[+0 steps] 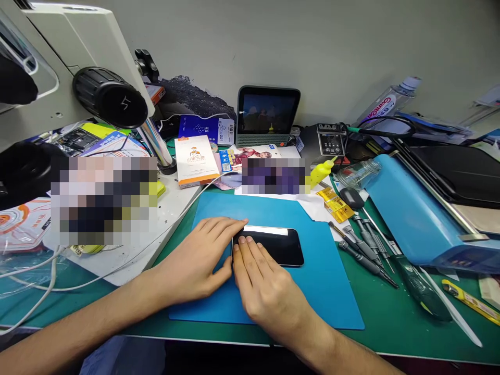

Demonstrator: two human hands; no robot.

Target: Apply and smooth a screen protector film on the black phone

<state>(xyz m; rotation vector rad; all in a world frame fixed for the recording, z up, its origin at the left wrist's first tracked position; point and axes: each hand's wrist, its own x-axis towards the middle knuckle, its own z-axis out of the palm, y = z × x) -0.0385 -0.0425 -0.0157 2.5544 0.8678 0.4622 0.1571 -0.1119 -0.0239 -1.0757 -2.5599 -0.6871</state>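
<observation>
A black smartphone (pixel 287 252) lies flat, screen up, on a blue work mat (pixel 328 291). Along its far long edge runs a bright white reflection or strip. My left hand (pixel 205 255) rests at the phone's left end, its fingers stretched out and touching the corner there, thumb apart. My right hand (pixel 265 286) lies over the near left part of the screen, fingers extended side by side with their tips pressing on the glass. Between them the two hands cover the phone's left end.
Several screwdrivers (pixel 367 258) and a yellow cutter (pixel 471 302) lie right of the mat, near a blue machine (pixel 406 219). A microscope (pixel 109 96) overhangs the left side. Behind stand a white-orange box (pixel 196 160), a small display (pixel 269 114) and a yellow bottle (pixel 321 173).
</observation>
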